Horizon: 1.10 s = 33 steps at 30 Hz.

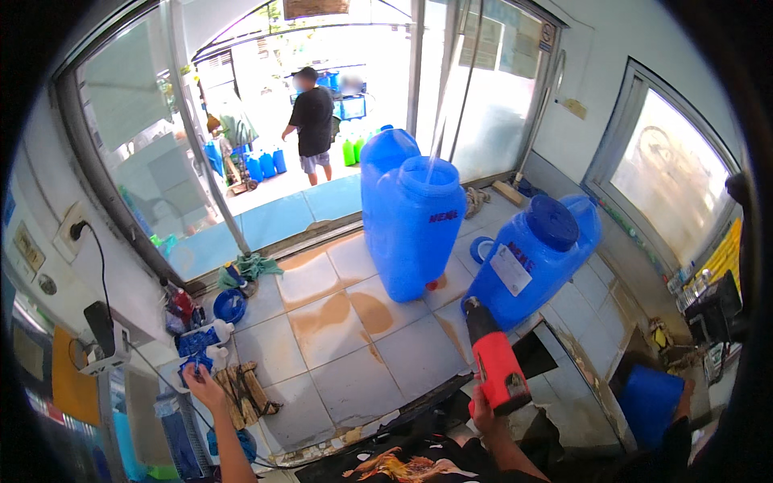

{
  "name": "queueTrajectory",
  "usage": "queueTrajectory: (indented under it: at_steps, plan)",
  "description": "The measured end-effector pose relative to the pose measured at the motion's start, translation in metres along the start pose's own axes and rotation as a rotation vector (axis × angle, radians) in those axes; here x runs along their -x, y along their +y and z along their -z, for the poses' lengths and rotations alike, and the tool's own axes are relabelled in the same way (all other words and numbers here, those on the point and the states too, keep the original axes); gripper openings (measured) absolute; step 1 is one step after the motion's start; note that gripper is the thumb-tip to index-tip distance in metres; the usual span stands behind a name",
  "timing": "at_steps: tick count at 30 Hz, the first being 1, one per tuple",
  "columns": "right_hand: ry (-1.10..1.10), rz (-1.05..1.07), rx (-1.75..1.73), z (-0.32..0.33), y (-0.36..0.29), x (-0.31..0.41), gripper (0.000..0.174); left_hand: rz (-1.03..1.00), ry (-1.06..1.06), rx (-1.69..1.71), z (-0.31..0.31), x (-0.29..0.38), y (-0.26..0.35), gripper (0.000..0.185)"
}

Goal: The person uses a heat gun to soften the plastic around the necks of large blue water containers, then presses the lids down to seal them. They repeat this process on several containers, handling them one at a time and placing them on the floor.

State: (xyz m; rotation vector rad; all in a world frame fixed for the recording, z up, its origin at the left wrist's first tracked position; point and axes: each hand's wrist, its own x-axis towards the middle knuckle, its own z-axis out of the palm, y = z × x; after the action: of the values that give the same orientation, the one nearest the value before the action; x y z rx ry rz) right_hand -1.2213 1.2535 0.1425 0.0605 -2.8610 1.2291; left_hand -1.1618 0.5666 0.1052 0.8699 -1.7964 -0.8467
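Observation:
My right hand (485, 412) grips a red heat gun (498, 368) by its handle, its dark nozzle pointing up at the lower side of a capped blue water jug (558, 265). That jug bears writing and a white paper label (511, 269). My left hand (203, 385) is at the far left, its fingertips at small blue plastic pieces (196, 364) in a cut white bottle; whether they pinch one cannot be told. Farther back stands an uncapped blue jug (413, 235), upright, with water (436, 136) streaming into its mouth.
Wet tiles (338, 308) form the countertop. A wood block (244, 392), a blue lid (229, 305) and a green cloth (250, 270) lie at left. A power cord (151, 368) runs down the left side. Beyond the window stands a person (314, 121). Another person's arm (683, 401) shows at right.

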Motion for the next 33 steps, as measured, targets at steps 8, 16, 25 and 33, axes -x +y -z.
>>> queueTrajectory:
  at_steps: [8, 16, 25, 33]
  plan:
    - [0.371, 0.557, 0.53, 0.013, 0.036, -0.054, 0.032, 0.374, -0.28, 0.647, -0.057, 0.2, 0.116, 0.05]
    - [0.39, 0.215, -0.164, 0.026, 0.059, -0.106, 0.027, 0.595, -0.467, 0.596, -0.148, 0.314, 0.214, 0.017]
    - [0.172, 0.386, -0.132, 0.061, 0.078, -0.114, 0.018, 0.643, -0.642, 0.491, -0.311, 0.351, 0.272, 0.028]
    - [0.243, 0.748, -0.036, 0.066, 0.092, -0.117, 0.021, 0.35, -0.322, -0.169, -0.43, 0.368, 0.297, 0.042]
